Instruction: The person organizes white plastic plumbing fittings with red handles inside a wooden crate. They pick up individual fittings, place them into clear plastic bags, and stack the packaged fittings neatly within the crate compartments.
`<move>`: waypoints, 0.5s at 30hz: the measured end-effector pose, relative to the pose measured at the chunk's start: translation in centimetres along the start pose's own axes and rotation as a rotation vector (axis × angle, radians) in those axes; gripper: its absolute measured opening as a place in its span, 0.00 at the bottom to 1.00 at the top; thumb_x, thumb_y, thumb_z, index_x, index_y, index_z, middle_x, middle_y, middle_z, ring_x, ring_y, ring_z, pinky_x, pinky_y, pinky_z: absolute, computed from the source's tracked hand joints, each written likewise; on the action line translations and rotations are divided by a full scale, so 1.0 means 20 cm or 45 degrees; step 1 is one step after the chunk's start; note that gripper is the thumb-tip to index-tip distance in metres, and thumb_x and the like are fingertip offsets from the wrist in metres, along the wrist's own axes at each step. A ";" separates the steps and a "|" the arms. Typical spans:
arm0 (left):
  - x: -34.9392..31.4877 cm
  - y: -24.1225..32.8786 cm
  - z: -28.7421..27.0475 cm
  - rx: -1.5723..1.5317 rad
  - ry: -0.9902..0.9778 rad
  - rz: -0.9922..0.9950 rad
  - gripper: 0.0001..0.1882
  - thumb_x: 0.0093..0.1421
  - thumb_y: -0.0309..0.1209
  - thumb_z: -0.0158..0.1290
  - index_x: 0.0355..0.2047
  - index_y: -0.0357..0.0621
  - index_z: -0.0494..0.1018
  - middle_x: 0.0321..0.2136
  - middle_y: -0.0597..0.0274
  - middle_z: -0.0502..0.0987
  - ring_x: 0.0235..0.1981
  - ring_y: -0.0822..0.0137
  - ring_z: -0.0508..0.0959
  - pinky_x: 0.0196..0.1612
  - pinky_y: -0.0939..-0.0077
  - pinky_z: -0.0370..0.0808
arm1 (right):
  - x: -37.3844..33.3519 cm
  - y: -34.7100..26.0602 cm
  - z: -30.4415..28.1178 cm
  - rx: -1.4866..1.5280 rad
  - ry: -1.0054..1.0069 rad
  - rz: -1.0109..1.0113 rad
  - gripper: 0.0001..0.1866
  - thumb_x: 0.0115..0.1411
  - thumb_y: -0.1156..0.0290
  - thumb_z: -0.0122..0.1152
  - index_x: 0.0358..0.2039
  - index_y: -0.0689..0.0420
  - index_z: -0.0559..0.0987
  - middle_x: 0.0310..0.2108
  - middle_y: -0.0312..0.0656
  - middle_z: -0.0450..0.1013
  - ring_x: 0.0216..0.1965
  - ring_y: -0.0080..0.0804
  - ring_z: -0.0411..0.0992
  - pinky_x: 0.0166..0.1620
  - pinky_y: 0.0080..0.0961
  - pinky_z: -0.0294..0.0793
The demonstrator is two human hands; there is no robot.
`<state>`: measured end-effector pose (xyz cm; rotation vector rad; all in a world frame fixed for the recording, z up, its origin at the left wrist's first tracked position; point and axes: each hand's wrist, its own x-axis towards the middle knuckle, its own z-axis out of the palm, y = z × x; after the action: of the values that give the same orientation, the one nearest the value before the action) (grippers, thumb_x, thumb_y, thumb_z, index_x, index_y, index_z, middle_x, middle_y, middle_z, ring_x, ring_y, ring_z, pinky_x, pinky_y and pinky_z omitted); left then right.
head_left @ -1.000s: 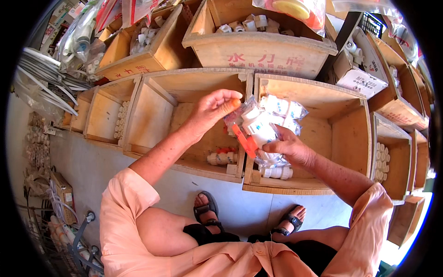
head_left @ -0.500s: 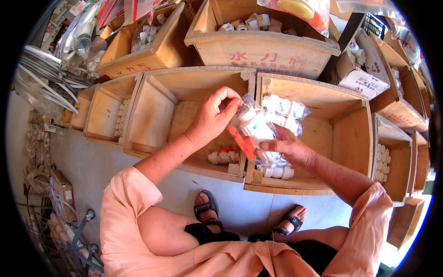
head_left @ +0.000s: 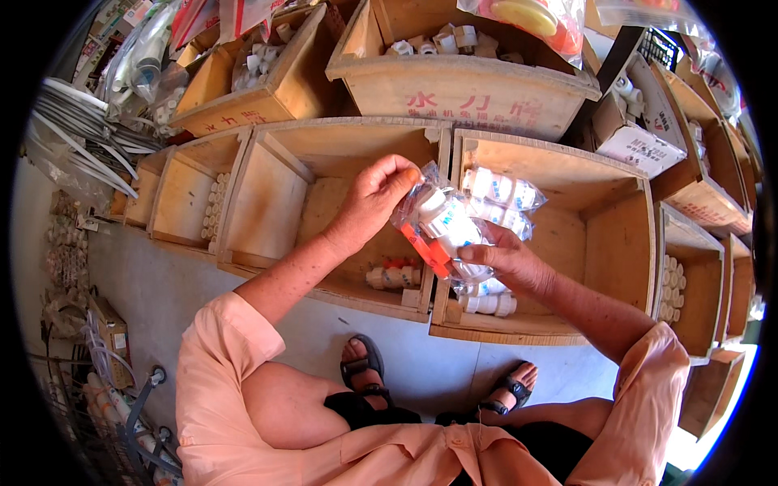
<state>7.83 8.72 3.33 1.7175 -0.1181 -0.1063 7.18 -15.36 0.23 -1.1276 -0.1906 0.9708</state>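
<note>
A white plastic valve with an orange-red handle, in a clear plastic bag (head_left: 447, 225), is held above the divide between two wooden bins. My left hand (head_left: 379, 194) is closed, thumb and forefinger pinching the upper left edge of the bag. My right hand (head_left: 509, 257) grips the valve through the bag from the right, thumb on top. Behind it, in the right bin, lie several bagged white valves (head_left: 504, 189); a white fitting (head_left: 488, 304) rests near that bin's front wall. In the left bin, another white valve with a red handle (head_left: 394, 277) lies at the front right corner.
The left wooden bin (head_left: 261, 186) and right wooden bin (head_left: 617, 235) stand side by side before me. Behind them is a raised wooden box (head_left: 462, 85) of white fittings. A white carton (head_left: 640, 134) stands at the back right, coiled grey pipes (head_left: 81, 130) at far left.
The bagged valve has turned slightly between my hands, and its printed side shows more. My left hand has shifted a little with the bag edge. My right hand has kept its hold.
</note>
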 end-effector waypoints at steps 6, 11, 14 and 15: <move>-0.01 0.01 0.02 0.040 -0.090 -0.030 0.13 0.66 0.38 0.49 0.39 0.40 0.73 0.31 0.75 0.73 0.34 0.84 0.68 0.38 0.87 0.67 | 0.01 0.01 -0.02 0.011 -0.015 0.030 0.34 0.52 0.60 0.67 0.55 0.64 0.67 0.46 0.42 0.72 0.48 0.29 0.70 0.54 0.29 0.68; 0.00 -0.04 0.02 0.073 -0.059 0.112 0.12 0.66 0.37 0.51 0.37 0.40 0.74 0.28 0.75 0.73 0.32 0.84 0.68 0.36 0.87 0.67 | 0.01 0.01 -0.01 0.031 -0.015 0.053 0.34 0.52 0.60 0.68 0.55 0.64 0.67 0.47 0.42 0.72 0.48 0.30 0.70 0.55 0.29 0.67; 0.00 -0.03 0.02 0.164 0.000 0.166 0.11 0.65 0.35 0.51 0.35 0.39 0.74 0.26 0.75 0.73 0.30 0.84 0.68 0.34 0.86 0.67 | 0.00 0.00 0.00 0.041 -0.017 0.054 0.35 0.52 0.60 0.68 0.55 0.64 0.67 0.48 0.42 0.71 0.49 0.30 0.69 0.56 0.29 0.66; 0.00 -0.02 0.02 0.191 0.013 0.167 0.11 0.65 0.35 0.51 0.35 0.39 0.74 0.26 0.75 0.73 0.30 0.84 0.68 0.34 0.86 0.68 | 0.00 0.00 0.00 0.045 -0.016 0.051 0.35 0.52 0.60 0.68 0.55 0.64 0.67 0.48 0.43 0.71 0.49 0.30 0.69 0.56 0.30 0.66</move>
<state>7.76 8.33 2.81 1.8547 -0.2353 0.0090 7.21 -15.32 0.22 -1.0969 -0.1608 1.0132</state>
